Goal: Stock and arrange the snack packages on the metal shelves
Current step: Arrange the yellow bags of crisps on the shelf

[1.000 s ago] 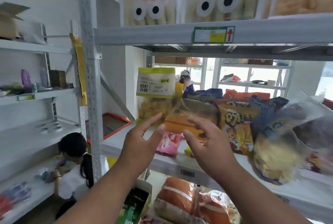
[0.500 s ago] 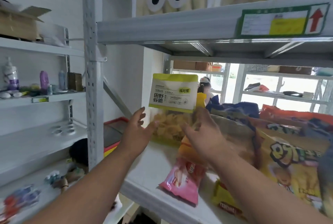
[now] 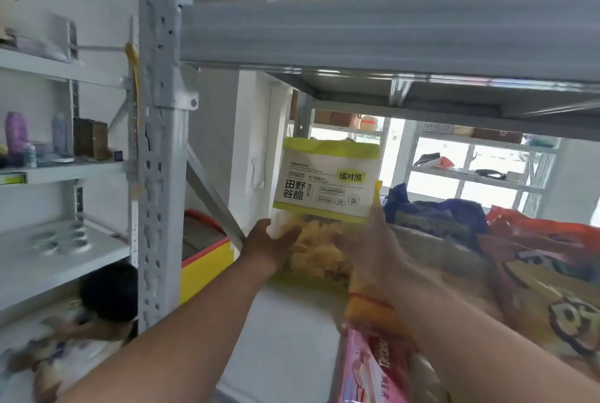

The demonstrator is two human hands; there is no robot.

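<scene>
**Both hands closing in on the green-topped grain crisp bag**

While the hands were well short of it a second ago, they are now reaching the upright bag; the left hand [image 3: 271, 245] is pressing its spread, nearly straight fingers [image 3: 287, 235] against the clear lower half of the grain crisp bag [image 3: 326, 190], and the right hand [image 3: 373, 240] is coming up against the bag's right side, though motion blur means I cannot tell whether its fingers are curling round the edge or only touching it. Judging from this, the bag is being steadied or squared up at the back left of the shelf [image 3: 292, 331], rather than lifted away; that placement looks nearly settled.

Outward from the fingers, the bag is showing a stiff, matte card-like header in lime and white above a glossy transparent pouch full of rough, pale-yellow flakes; a yellow packet [image 3: 367, 302] is lying just beneath the right wrist, and a slick pink wafer pack [image 3: 373, 370] is lying nearest the camera. Crinkled foil bags in blue [image 3: 435, 217] and orange [image 3: 545, 237] are heaping to the right; the shelf itself is smooth, painted grey metal, with a perforated upright [image 3: 159, 143] at its left corner.
</scene>
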